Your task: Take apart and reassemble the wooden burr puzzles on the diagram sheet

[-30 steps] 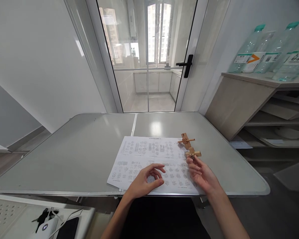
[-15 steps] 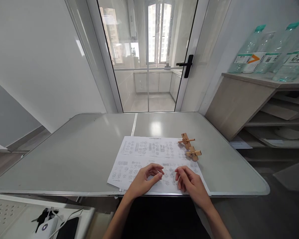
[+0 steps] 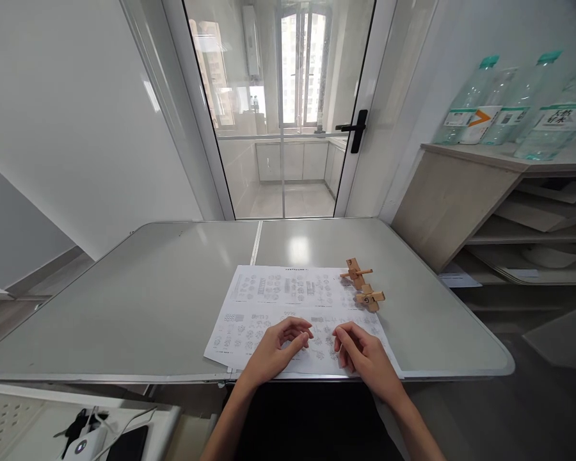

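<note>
My left hand (image 3: pixel 281 347) rests on the near part of the printed sheets (image 3: pixel 269 307), palm turned inward. Its fingers curve loosely and its thumb stands apart from them, with nothing between. Facing it across a small gap, my right hand (image 3: pixel 362 351) lies over the right side of the sheets, fingers loosely bent and no object visible in them. Beyond the right hand are two small wooden pieces made of crossed sticks, marked with dark letters. The farther wooden piece (image 3: pixel 355 273) lies at the sheets' far right corner; the nearer wooden piece (image 3: pixel 370 298) overlaps their right edge.
The grey table (image 3: pixel 173 301) has a seam running toward the glass door (image 3: pixel 249 173). Plastic bottles (image 3: pixel 509 109) stand on a shelf unit (image 3: pixel 465 186) at right. At lower left, a white surface holds a black phone (image 3: pixel 129 443), a white device (image 3: pixel 84 445) and cables.
The camera view has shifted slightly, moving the scene a little leftward and down. Both hands keep the same pose, and the wooden pieces stay in place on the table.
</note>
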### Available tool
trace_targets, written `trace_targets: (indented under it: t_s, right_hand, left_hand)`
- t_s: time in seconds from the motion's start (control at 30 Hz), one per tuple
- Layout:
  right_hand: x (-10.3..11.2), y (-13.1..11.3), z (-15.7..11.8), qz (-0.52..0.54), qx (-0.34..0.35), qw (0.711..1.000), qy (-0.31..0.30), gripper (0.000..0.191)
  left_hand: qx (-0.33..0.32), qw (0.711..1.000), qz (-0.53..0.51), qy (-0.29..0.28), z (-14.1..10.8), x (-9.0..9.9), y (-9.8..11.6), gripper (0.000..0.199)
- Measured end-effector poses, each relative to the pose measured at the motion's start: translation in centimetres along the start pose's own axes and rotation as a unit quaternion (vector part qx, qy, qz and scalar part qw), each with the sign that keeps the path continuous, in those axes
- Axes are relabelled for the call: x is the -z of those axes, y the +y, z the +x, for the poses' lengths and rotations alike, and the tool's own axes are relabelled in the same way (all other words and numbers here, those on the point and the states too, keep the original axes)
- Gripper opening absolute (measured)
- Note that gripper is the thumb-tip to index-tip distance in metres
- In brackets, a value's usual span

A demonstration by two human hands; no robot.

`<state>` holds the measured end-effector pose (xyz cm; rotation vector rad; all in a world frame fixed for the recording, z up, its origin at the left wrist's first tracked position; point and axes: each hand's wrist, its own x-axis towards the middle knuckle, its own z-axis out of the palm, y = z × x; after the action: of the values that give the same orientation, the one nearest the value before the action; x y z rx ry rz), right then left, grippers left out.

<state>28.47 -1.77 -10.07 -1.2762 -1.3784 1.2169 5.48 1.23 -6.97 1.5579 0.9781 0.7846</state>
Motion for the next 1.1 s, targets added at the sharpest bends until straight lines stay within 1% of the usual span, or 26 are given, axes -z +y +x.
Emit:
trace_targets:
  t_s: [0.27, 0.67, 1.1]
  right_hand:
    - [-0.04, -0.51, -0.12, 0.0, 0.003, 1.0, 0.004, 0.055]
    - [0.02, -0.24, -0.09, -0.003, 0.004, 1.0, 0.001, 0.051]
    - [-0.02, -0.19, -0.14, -0.003, -0.001, 1.0, 0.003, 0.051]
  left_hand:
    - [0.008, 1.0, 0.003, 0.002, -0.08, -0.01, 0.18, 0.032]
    - [0.001, 1.0, -0.001, -0.005, 0.0, 0.03, -0.04, 0.029]
    - [0.007, 1.0, 0.001, -0.001, -0.01, 0.0, 0.05, 0.029]
